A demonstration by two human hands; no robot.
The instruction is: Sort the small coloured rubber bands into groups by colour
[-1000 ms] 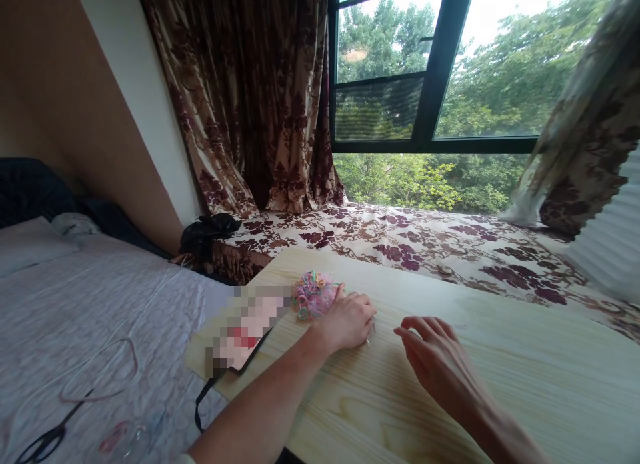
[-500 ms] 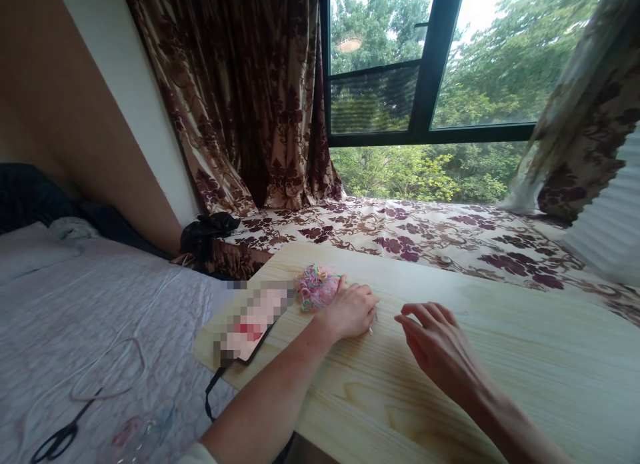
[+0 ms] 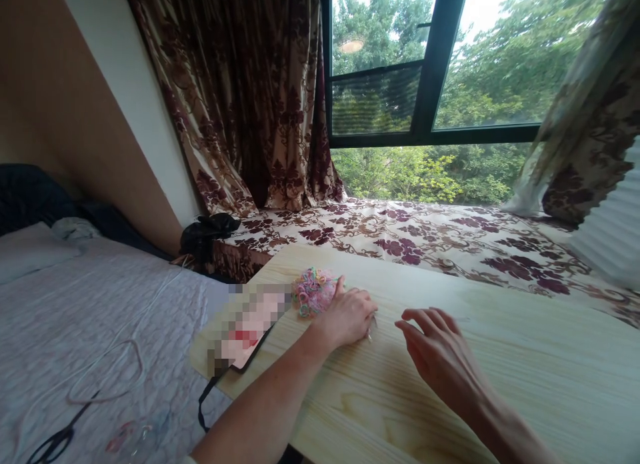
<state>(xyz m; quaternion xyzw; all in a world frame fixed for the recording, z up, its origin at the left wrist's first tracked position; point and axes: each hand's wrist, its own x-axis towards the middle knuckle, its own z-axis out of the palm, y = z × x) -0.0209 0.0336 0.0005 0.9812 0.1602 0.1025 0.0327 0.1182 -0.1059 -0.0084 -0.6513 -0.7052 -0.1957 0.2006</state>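
A pile of small pastel loops (image 3: 311,292), like little elastic hair bands, lies on the pale wooden table (image 3: 525,377). My left hand (image 3: 347,315) rests just right of the pile, its thumb near it. The fingers curl down, closed, and a thin pale strand (image 3: 371,329) pokes out below them; what it belongs to is hidden. Farther right, my right hand (image 3: 434,337) hovers at or just above the table, thumb and forefinger drawn together in a pinch. Anything between those fingertips is too small to make out. A gap of bare wood separates the two hands.
A blurred-out pink, dark-edged flat object (image 3: 253,327) with a black strap (image 3: 201,404) lies at the table's left edge. On the bed (image 3: 165,331) are scissors (image 3: 57,441) and a white cable (image 3: 135,357). Behind the table runs a flower-patterned window seat (image 3: 400,234).
The view has shifted slightly. Both hands stay in nearly the same place and pose, and the pile of loops has not visibly moved.
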